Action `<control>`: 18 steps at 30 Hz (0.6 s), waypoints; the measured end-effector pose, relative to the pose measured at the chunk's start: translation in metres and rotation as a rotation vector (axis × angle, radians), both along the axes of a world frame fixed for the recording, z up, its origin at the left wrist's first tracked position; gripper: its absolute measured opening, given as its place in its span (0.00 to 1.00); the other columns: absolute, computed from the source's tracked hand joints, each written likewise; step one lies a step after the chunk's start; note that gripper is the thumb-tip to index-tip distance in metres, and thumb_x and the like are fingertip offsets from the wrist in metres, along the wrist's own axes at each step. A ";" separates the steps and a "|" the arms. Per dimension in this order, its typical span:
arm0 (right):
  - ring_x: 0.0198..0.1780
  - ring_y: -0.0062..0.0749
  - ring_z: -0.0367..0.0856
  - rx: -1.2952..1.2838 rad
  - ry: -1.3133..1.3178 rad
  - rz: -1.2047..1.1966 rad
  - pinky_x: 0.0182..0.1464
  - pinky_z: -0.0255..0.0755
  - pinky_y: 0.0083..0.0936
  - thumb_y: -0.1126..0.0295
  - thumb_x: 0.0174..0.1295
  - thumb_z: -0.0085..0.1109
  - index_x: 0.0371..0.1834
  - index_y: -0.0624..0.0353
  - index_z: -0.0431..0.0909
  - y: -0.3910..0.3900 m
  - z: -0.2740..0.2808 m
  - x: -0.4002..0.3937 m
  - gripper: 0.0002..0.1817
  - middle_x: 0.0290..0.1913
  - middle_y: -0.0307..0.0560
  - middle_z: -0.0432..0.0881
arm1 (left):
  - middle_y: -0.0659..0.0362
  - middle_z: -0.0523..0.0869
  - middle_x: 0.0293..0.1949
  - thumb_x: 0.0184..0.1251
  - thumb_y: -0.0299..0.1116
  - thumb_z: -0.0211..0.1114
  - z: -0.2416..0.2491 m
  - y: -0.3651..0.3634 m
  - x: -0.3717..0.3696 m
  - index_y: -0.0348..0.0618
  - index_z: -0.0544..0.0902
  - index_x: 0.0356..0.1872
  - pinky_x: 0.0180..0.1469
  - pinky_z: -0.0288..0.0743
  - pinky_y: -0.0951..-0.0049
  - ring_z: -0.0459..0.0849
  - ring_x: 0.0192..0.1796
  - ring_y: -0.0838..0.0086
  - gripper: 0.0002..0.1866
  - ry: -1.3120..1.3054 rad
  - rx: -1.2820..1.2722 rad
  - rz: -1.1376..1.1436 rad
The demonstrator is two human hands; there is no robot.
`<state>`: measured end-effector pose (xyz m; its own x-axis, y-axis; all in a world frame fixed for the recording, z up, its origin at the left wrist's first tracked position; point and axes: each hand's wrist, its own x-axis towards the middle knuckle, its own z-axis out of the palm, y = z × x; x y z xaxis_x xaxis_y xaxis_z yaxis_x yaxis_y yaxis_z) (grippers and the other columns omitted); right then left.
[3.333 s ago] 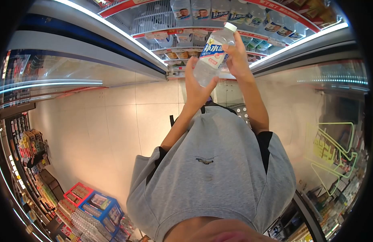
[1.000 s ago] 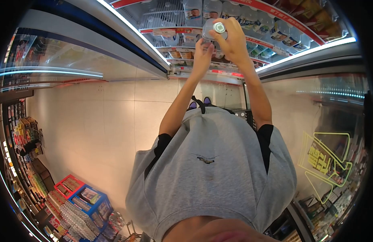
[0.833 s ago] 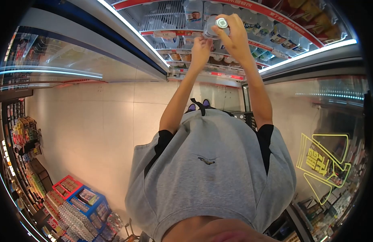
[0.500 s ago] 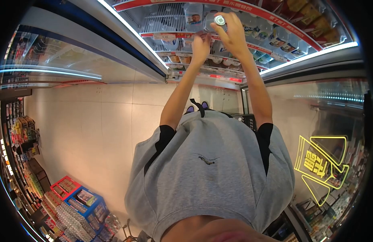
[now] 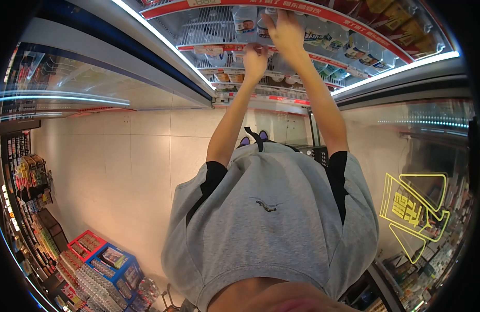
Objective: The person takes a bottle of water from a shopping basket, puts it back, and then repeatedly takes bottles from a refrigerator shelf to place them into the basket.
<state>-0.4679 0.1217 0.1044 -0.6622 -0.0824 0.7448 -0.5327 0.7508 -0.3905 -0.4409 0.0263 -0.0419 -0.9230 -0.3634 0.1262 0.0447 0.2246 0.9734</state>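
My right hand [image 5: 288,35] reaches into the lit fridge shelf, its fingers around the upper part of a clear plastic bottle [image 5: 263,30]. The hand covers much of that bottle. Just left of it stands another labelled clear bottle [image 5: 244,22]. Lower and to the left, my left hand [image 5: 255,63] is at the front shelf edge [image 5: 227,47], fingers curled. Whether it grips the edge or something behind it is hidden. More clear bottles [image 5: 334,40] stand in a row to the right of my right hand.
Bright light strips line the fridge opening. An open glass door [image 5: 68,86] is on the left; glass with a yellow neon sign [image 5: 409,210] is on the right. Red and blue crates [image 5: 107,260] with stacked bottles stand on the floor at lower left. Brown packages [image 5: 390,18] fill the upper right.
My right hand has carried the bottle deeper into the shelf and slightly left; its white cap no longer faces me plainly. My left hand has shifted slightly left and down.
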 end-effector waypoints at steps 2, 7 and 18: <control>0.49 0.62 0.75 0.033 -0.078 0.001 0.52 0.71 0.50 0.64 0.60 0.59 0.53 0.63 0.73 0.001 -0.006 -0.012 0.20 0.48 0.65 0.77 | 0.49 0.87 0.33 0.65 0.42 0.64 -0.007 -0.003 0.006 0.37 0.77 0.41 0.43 0.77 0.60 0.87 0.37 0.55 0.17 -0.023 0.004 -0.034; 0.45 0.60 0.78 0.082 -0.037 -0.012 0.48 0.72 0.51 0.65 0.59 0.59 0.45 0.60 0.78 0.000 0.010 -0.002 0.14 0.44 0.62 0.79 | 0.52 0.87 0.29 0.67 0.41 0.62 -0.004 -0.010 0.029 0.36 0.76 0.43 0.39 0.77 0.65 0.87 0.32 0.62 0.16 -0.065 0.116 -0.107; 0.32 0.39 0.80 -0.139 -0.311 0.000 0.36 0.74 0.32 0.72 0.60 0.58 0.53 0.54 0.78 0.047 -0.133 0.130 0.16 0.35 0.47 0.79 | 0.64 0.79 0.27 0.74 0.40 0.59 -0.031 -0.024 0.109 0.38 0.78 0.41 0.28 0.72 0.82 0.75 0.26 0.84 0.13 -0.242 0.346 -0.289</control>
<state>-0.3383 0.1686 -0.0282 -0.8594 0.0058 0.5112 -0.3717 0.6794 -0.6326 -0.3318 0.0020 -0.0726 -0.9798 -0.0719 -0.1867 -0.1790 -0.1014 0.9786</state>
